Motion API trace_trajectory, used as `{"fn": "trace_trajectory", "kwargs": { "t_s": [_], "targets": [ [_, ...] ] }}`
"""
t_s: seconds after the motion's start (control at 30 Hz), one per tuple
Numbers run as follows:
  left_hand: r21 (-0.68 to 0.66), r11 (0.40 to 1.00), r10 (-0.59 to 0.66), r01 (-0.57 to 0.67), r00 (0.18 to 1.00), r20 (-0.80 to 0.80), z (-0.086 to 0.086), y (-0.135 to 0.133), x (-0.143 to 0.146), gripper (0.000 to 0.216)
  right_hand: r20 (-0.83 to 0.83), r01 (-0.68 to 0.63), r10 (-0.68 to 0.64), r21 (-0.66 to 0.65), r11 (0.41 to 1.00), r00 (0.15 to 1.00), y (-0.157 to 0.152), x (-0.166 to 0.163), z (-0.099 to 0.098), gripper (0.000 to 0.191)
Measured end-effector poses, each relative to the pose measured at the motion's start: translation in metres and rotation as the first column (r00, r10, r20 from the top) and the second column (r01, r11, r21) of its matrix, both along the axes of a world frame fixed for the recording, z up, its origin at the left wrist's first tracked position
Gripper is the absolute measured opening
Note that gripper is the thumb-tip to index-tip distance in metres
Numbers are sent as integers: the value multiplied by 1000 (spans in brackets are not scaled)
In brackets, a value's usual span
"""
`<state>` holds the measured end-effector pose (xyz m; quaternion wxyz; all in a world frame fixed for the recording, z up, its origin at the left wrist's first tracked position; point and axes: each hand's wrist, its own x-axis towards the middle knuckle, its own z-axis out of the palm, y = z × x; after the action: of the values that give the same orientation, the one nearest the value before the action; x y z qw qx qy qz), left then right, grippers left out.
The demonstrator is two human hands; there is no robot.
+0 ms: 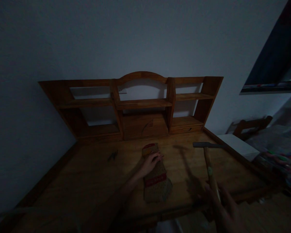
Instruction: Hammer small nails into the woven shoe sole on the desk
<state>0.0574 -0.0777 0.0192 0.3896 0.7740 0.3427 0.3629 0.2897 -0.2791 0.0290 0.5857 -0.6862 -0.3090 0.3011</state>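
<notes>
In my right hand (224, 205) is a hammer (209, 165), gripped by its wooden handle. Its dark metal head is up, above the right part of the desk, and casts a shadow on the wood. My left hand (151, 163) rests on a brown piece with red bands (155, 191), which looks like a folded woven sack or packet lying lengthwise on the desk. The left fingers are bent together near its far end; a small thing may be between the fingertips, too dark to make out.
The wooden desk (92, 178) has a shelf unit (145, 103) along its back edge, against the wall. Small dark objects (113, 155) lie left of the brown piece. Beyond the right edge are a white surface (237, 145), a wooden chair back (253, 124) and plastic-covered items (278, 142).
</notes>
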Motion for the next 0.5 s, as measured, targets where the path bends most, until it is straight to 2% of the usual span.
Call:
{"fn": "trace_trajectory", "kwargs": {
  "t_s": [0.07, 0.17, 0.23, 0.37, 0.5],
  "targets": [
    [-26, 999, 50, -47, 991, 121, 9, 9, -11, 30, -3, -33, 33, 15, 999, 999, 12, 2, -7, 61],
    [-130, 958, 284, -256, 913, 293, 24, 29, -32, 34, 46, -127, 127, 4, 992, 991, 32, 3, -12, 61],
    [-178, 939, 339, -294, 875, 345, 27, 43, -47, 36, 93, -161, 161, -6, 987, 983, 43, 1, -11, 60],
    [-200, 920, 385, -337, 872, 303, 14, 61, -62, 36, 142, -197, 199, -24, 980, 970, 55, -5, -9, 58],
    [-179, 916, 395, -360, 887, 240, -8, 68, -56, 34, 152, -253, 253, -19, 967, 956, 59, -5, -16, 54]
  ]
}}
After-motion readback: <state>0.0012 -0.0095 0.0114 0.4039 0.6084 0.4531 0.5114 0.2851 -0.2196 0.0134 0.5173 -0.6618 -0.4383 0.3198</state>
